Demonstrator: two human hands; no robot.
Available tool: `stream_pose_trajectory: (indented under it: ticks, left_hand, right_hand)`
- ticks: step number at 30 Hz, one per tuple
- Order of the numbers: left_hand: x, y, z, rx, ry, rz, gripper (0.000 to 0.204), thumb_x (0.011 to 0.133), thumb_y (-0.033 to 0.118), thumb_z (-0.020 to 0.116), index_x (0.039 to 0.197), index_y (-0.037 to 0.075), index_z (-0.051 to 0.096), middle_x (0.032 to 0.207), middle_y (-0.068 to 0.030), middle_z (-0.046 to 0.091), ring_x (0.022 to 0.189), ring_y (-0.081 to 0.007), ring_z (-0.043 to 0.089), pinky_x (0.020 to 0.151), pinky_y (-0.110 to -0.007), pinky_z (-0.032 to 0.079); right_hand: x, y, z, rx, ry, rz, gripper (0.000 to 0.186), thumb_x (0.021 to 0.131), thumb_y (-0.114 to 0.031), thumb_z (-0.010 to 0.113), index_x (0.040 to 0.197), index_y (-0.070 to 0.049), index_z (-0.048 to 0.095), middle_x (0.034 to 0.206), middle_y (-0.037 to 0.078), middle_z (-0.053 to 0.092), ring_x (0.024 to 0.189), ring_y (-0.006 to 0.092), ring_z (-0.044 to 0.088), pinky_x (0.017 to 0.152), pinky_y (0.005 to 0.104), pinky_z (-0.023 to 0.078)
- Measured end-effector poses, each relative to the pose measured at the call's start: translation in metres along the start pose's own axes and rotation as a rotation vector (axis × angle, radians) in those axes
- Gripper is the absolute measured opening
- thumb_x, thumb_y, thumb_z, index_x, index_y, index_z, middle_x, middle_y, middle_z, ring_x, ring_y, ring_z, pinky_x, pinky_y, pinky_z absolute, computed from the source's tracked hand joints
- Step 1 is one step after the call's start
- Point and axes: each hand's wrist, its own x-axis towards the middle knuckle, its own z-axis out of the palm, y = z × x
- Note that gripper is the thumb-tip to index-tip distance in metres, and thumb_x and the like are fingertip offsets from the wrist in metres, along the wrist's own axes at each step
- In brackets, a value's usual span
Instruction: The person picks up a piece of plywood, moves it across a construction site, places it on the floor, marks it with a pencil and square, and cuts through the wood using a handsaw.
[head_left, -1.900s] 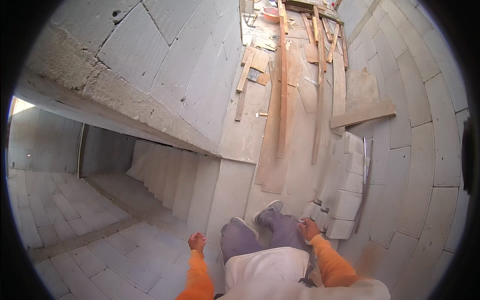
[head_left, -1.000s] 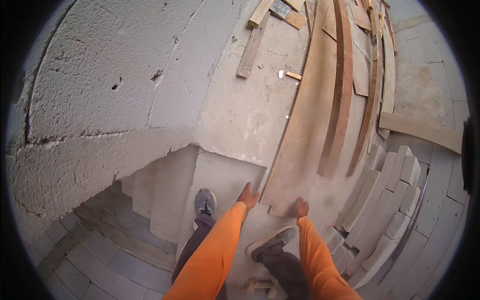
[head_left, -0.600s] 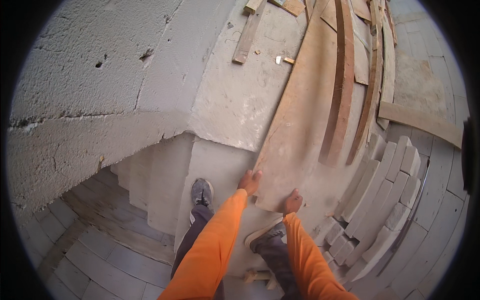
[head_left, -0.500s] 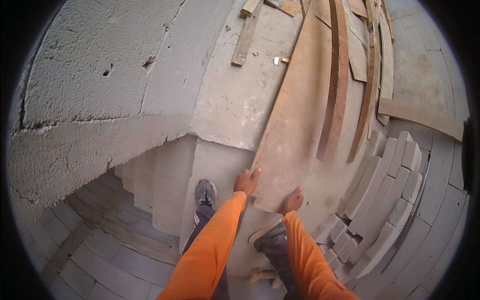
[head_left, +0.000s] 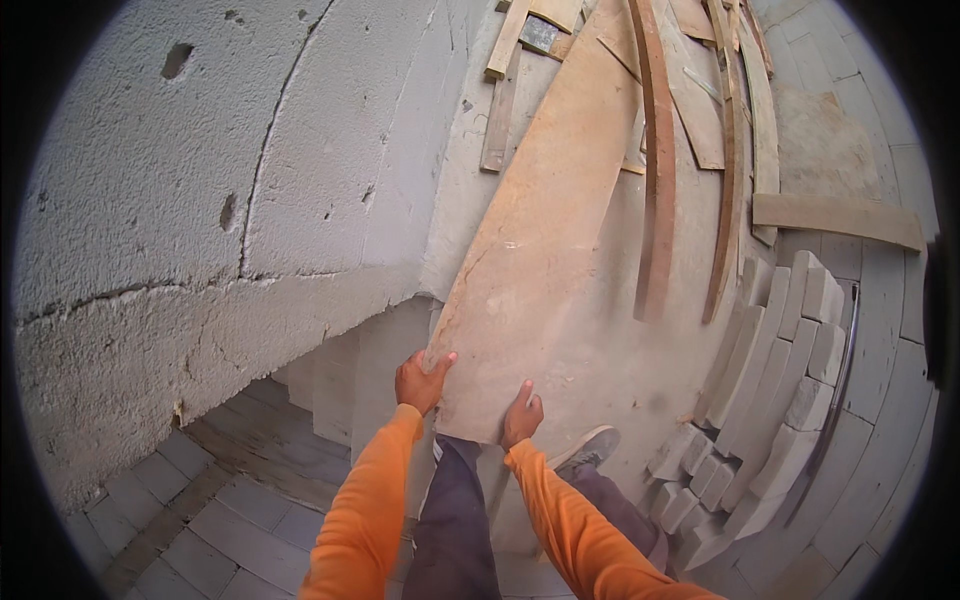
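Long flat tan-brown wooden board [head_left: 540, 240] gripped over hidden footing: trip, scrape and drag risks

The board is slanted from lower centre to upper centre of the frame. Its left edge is pinched by the left hand [head_left: 425, 382], thumb laid on top; its lower edge is pinched by the right hand [head_left: 522, 415], thumb also on top. Fingers underneath are mostly hidden.

Main risk: footing. A dark purple-grey trouser leg [head_left: 458, 520] is overlapped by the board's lower end, and the shoe below it is not seen. A misstep could be caused by that blocked view, with pale grey concrete stairs [head_left: 375, 350] left of centre.

Scraped knuckles are possible if the board is swung left: the rough grey block wall [head_left: 200, 150], upper left, appears near that edge, though the depth gap cannot be told.

Dragging or twisting could be caused by both holds being at the lower end, with the far end unsupported by any hand. That end could also be snagged on the pale narrow wooden plank [head_left: 508, 42], upper centre, or the long reddish-brown timber [head_left: 657, 190] to its right
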Motion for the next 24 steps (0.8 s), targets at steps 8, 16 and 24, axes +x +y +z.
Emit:
stream_pose_trajectory:
  ticks: [8,16,24]
  left_hand:
    - [-0.058,-0.052,-0.132,-0.036,0.022,-0.008,0.046,0.089,0.039,0.079,0.102,-0.005,0.072,0.094,-0.0164,0.077,0.087,-0.0231,0.073,0.082,-0.036,0.055]
    - [-0.19,-0.057,-0.194,-0.156,0.066,-0.079,0.036,0.089,0.029,0.082,0.095,-0.006,0.071,0.086,-0.0077,0.074,0.079,-0.0111,0.063,0.073,-0.03,0.052]
    - [-0.313,-0.028,-0.253,-0.167,0.049,-0.199,0.041,0.09,0.029,0.081,0.104,-0.008,0.07,0.091,-0.0113,0.074,0.083,-0.0148,0.066,0.078,-0.031,0.053]
  right_hand:
    - [-0.111,0.069,0.011,0.083,-0.468,0.263,0.06,0.101,-0.056,0.061,0.106,0.003,0.071,0.099,0.004,0.069,0.094,0.0142,0.061,0.089,0.0308,0.048]
    - [-0.179,0.024,-0.073,-0.104,-0.317,0.073,0.072,0.101,-0.058,0.058,0.139,0.003,0.051,0.139,0.012,0.057,0.122,0.0231,0.057,0.102,0.0371,0.046]
    - [-0.151,-0.145,-0.125,0.376,-0.623,0.11,0.074,0.102,-0.053,0.059,0.148,0.002,0.043,0.135,0.017,0.057,0.119,0.0278,0.058,0.104,0.0402,0.046]
